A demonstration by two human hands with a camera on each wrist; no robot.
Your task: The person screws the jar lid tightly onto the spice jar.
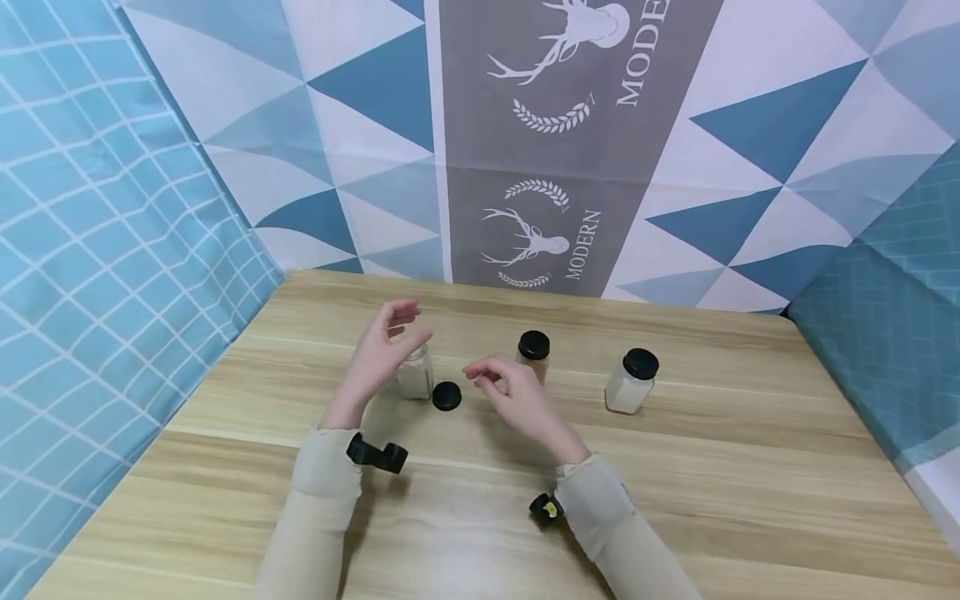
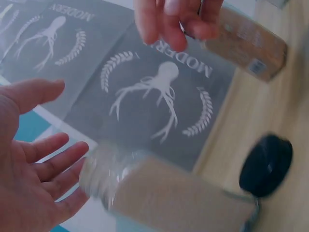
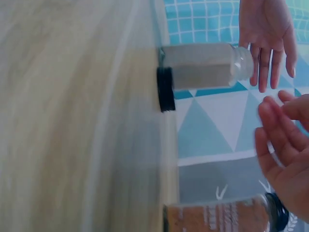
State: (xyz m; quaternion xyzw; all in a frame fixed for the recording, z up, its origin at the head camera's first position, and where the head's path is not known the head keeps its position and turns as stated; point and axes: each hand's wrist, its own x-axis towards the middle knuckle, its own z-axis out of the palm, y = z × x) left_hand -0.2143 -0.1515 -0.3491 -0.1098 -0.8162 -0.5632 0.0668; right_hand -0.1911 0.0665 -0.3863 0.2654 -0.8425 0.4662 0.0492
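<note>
A clear glass jar (image 1: 417, 379) stands uncapped on the table, with pale powder inside. My left hand (image 1: 375, 354) is beside its mouth, fingers and thumb spread apart; in the left wrist view (image 2: 34, 179) the palm faces the jar without gripping it. A round black lid (image 1: 447, 396) lies on the wood right next to the jar's base. Above and right of that lid hangs my right hand (image 1: 517, 398), its fingers loosely bent, holding nothing. Behind this hand is a capped jar (image 3: 219, 216) of brown-orange contents, partly hidden in the head view.
Farther right stands another jar (image 1: 628, 387), black-capped and filled with white contents. The wooden table (image 1: 750, 467) meets a patterned cloth backdrop (image 1: 525, 158) at the back. A blue checked cloth (image 1: 90, 250) borders the left side.
</note>
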